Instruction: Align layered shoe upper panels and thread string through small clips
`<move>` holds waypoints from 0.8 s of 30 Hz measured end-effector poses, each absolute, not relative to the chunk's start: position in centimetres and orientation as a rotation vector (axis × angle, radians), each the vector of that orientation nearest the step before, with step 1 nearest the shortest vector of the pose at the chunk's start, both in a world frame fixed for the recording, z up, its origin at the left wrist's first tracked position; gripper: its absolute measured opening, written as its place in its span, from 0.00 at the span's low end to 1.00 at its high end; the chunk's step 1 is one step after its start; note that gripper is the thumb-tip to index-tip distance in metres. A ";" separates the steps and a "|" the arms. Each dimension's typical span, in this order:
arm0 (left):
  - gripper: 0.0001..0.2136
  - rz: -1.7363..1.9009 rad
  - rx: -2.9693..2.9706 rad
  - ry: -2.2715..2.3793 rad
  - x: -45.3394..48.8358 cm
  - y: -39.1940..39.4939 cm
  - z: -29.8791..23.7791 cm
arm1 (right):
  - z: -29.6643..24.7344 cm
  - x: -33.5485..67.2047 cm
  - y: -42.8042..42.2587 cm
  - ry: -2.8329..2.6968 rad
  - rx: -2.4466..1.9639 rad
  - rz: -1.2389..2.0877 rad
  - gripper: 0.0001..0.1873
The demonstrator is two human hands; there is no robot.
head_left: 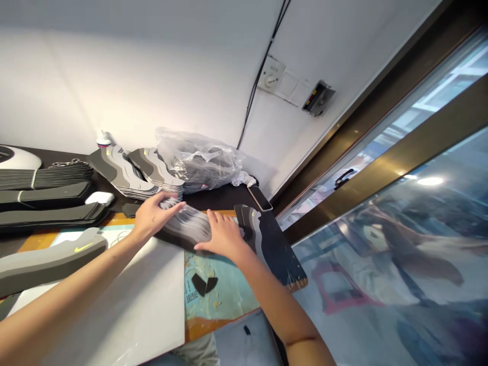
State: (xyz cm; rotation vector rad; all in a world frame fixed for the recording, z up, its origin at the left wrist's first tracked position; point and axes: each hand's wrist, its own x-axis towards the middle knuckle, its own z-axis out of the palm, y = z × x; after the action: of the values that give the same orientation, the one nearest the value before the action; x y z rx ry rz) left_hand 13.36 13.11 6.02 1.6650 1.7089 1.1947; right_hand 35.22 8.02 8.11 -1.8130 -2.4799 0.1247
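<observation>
Both of my hands rest on a stack of grey wavy-patterned shoe-upper pieces [190, 226] lying on the worktable. My left hand [154, 213] grips the stack's left end, fingers curled over its top edge. On the right part of the same stack lies my right hand [221, 235], palm down, fingers pressed together. The stack looks blurred. Just right of my right hand, a dark shoe-upper piece [263, 239] lies flat near the table edge.
Behind sit fanned stacks of grey patterned pieces [129, 173] and a clear plastic bag [198, 157] of more. Black strip stacks [46, 195] lie at the left, a grey piece with a yellow swoosh [49, 256] nearer. A white board [125, 305] covers the table front. A window [400, 229] runs along the right.
</observation>
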 end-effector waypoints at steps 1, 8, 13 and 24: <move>0.22 1.132 1.619 1.703 13.1 13.1 5.3 | 7.5 34.9 8.0 -2.493 -1.804 0.190 0.65; 0.22 1.292 1.816 1.488 13.2 14.9 3.2 | 4.6 33.4 8.2 -2.426 -1.834 0.125 0.64; 0.17 1.616 1.827 1.526 14.5 14.5 3.7 | 6.0 34.9 8.5 -2.431 -1.786 -0.051 0.50; 0.23 1.016 1.659 1.703 14.2 13.3 4.4 | 4.9 38.3 6.8 -2.237 -1.519 -0.135 0.51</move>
State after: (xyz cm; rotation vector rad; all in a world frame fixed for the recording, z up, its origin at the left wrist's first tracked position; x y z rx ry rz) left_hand 14.22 13.34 4.42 1.6589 1.7034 1.0157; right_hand 38.27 6.82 4.93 -1.5185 -2.2373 -0.1350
